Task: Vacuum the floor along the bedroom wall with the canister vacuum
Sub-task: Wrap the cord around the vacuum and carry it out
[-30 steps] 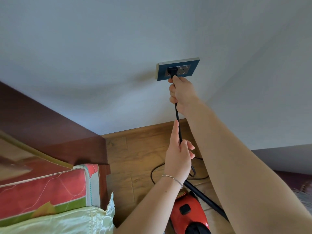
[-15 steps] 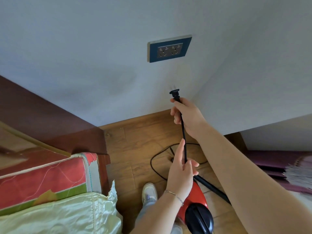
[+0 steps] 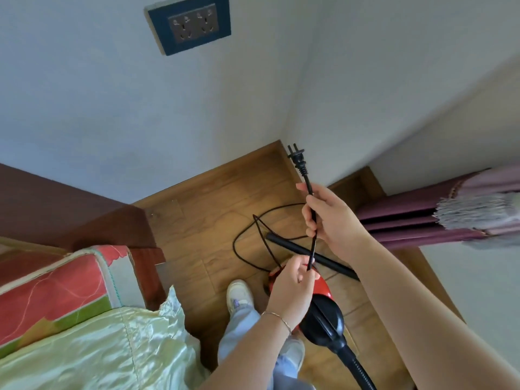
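Holding the power cord taut between both hands, we have our right hand curled round it just below the plug, whose prongs point up, well apart from the wall socket. Our left hand pinches the cord lower down, thumb against fingers as far as we can tell. The red canister vacuum sits on the wooden floor beneath that hand, near the floor's far corner, with its black tube lying among slack loops of cord.
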{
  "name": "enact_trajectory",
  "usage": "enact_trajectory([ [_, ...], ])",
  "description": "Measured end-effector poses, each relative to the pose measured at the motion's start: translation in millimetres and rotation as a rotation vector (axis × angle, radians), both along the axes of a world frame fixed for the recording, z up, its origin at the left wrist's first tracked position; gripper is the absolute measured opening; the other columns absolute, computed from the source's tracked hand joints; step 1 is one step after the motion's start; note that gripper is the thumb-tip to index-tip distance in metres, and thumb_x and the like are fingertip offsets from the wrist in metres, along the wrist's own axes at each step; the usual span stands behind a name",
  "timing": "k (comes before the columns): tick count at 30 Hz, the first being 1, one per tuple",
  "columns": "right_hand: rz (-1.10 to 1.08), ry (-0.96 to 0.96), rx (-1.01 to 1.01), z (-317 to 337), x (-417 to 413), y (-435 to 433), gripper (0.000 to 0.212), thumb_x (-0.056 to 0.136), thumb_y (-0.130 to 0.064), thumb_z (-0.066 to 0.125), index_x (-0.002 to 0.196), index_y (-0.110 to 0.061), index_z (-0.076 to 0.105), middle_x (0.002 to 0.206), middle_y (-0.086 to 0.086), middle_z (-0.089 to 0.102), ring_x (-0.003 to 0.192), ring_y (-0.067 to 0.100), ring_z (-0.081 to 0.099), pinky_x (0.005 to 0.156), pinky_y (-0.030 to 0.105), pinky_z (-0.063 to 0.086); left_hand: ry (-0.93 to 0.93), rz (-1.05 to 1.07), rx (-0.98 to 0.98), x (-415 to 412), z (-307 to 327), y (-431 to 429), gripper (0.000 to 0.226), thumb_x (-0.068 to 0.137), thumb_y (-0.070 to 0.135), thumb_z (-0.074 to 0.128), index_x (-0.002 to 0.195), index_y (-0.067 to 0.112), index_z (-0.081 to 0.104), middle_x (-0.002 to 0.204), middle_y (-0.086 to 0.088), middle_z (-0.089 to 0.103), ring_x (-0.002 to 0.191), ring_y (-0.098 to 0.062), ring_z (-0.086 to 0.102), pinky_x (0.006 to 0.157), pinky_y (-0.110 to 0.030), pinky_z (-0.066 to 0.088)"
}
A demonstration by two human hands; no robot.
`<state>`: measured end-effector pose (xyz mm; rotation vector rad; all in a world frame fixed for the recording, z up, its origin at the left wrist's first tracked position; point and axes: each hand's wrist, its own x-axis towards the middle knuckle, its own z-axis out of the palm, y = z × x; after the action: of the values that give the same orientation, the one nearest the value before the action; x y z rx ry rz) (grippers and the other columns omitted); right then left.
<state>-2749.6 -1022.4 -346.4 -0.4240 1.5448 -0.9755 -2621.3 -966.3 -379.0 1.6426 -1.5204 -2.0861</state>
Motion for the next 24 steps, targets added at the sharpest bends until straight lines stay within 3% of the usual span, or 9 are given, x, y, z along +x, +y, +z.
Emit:
enact_trajectory([
  [5,-0.106,0.072,-0.025,-25.0,-30.1,53.1,0.029,0.101,-0.010,0.035,0.114,-0.023,0.058,0.058,-0.001,0.047,0.049,0.013,0.037,0.053,0.028,0.036,-0.108,-0.237,-0.020,-27.1,-35.1,25.1,0.022,0.094,0.028,0.044,0.109,0.023,0.061,0.111,0.005,0.066,0.106,-0.011,0.058,0.091,-0.026,0.046],
  [8,-0.212,0.115,-0.012,-39.8,-45.9,77.1,0.028,0.101,-0.012,0.035,0.109,-0.024,0.058,0.061,-0.002,0.052,0.056,0.016,0.044,0.062,0.032,0.042,-0.170,-0.352,-0.136,-39.9,-51.3,32.3,0.027,0.097,0.024,0.042,0.116,0.021,0.061,0.118,0.005,0.063,0.110,-0.010,0.056,0.092,-0.023,0.044],
  [15,-0.540,-0.086,0.047,-73.0,-62.6,100.3,0.019,0.099,-0.004,0.034,0.098,-0.014,0.050,0.077,0.008,0.061,0.078,0.025,0.062,0.085,0.043,0.053,-0.305,-0.547,-0.517,-35.5,-87.4,2.5,0.032,0.098,0.018,0.038,0.123,0.014,0.058,0.118,-0.004,0.060,0.109,-0.021,0.053,0.096,-0.032,0.043],
  [20,-0.666,-0.166,0.173,-127.5,-64.6,86.1,0.018,0.100,-0.004,0.036,0.092,-0.015,0.048,0.082,0.010,0.065,0.082,0.024,0.066,0.082,0.040,0.055,-0.340,-0.878,-0.720,-27.9,-128.4,-41.8,0.033,0.100,0.021,0.032,0.126,0.017,0.052,0.122,0.001,0.056,0.112,-0.018,0.050,0.089,-0.025,0.040],
  [24,-0.754,-0.246,0.257,-194.5,-63.7,65.8,0.016,0.100,-0.008,0.038,0.089,-0.016,0.045,0.081,0.010,0.063,0.077,0.023,0.065,0.074,0.036,0.055,-0.332,-0.983,-0.795,-24.0,-183.0,-74.2,0.033,0.099,0.022,0.034,0.126,0.018,0.052,0.114,-0.003,0.060,0.104,-0.023,0.054,0.085,-0.034,0.046],
])
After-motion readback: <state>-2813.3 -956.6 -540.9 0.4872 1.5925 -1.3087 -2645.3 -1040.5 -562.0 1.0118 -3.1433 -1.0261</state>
